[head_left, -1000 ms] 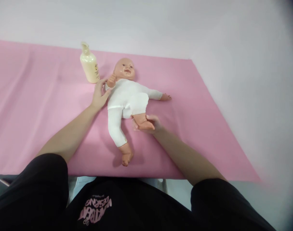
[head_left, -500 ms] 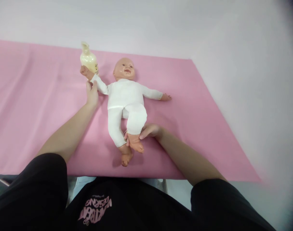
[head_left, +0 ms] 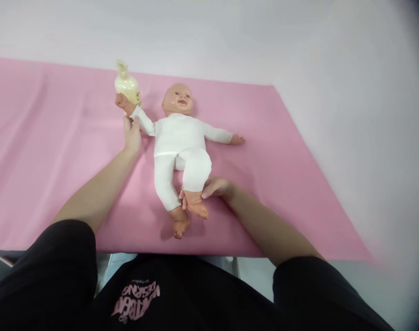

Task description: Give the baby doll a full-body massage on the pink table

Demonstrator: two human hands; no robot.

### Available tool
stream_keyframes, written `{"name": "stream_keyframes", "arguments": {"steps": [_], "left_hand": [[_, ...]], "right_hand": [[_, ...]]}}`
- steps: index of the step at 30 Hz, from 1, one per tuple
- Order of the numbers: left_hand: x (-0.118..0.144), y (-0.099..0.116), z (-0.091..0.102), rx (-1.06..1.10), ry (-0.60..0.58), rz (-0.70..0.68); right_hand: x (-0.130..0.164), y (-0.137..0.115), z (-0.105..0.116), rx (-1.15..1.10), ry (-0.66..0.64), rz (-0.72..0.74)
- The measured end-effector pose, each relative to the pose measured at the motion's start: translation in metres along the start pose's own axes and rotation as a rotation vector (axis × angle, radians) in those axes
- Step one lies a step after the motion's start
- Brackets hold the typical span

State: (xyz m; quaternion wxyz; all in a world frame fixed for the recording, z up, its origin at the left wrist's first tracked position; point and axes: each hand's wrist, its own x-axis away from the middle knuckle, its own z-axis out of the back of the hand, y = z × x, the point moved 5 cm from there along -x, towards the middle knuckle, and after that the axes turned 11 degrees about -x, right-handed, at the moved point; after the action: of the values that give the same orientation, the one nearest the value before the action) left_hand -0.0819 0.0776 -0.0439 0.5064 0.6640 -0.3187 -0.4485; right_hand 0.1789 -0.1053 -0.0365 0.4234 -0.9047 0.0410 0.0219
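Since 1.0 s ago: baby doll [head_left: 180, 138], frame centre on pink sheet [head_left: 51, 138], has arm extended, leg straightened. Left hand [head_left: 132, 135] fingers pinch its forearm beside lotion bottle [head_left: 127, 85]; right hand [head_left: 212, 187] clamps ankle, steadying limbs

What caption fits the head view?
Left hand holds baby doll's arm, right hand its ankle, on pink sheet.
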Motion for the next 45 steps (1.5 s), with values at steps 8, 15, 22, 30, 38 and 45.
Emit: {"name": "stream_keyframes", "arguments": {"steps": [8, 15, 22, 30, 38, 45], "left_hand": [[-0.007, -0.01, 0.003, -0.085, -0.044, -0.077], [0.002, 0.004, -0.007, -0.192, -0.099, -0.307], [0.031, 0.031, -0.023, -0.506, -0.326, -0.657], [0.046, 0.048, -0.034, -0.722, -0.501, -0.86], [0.045, 0.047, -0.037, -0.682, -0.548, -0.797], [0.042, 0.049, -0.033, -0.548, -0.493, -0.616]], "right_hand": [[0.001, 0.001, 0.003, 0.007, 0.002, 0.025], [0.006, -0.006, 0.011, -0.105, 0.072, 0.238], [0.013, -0.023, 0.03, -0.268, 0.261, 0.486], [0.015, -0.027, 0.038, -0.251, 0.541, 0.485], [0.015, -0.026, 0.042, -0.286, 0.453, 0.519], [0.016, -0.022, 0.045, -0.244, 0.513, 0.483]]}}
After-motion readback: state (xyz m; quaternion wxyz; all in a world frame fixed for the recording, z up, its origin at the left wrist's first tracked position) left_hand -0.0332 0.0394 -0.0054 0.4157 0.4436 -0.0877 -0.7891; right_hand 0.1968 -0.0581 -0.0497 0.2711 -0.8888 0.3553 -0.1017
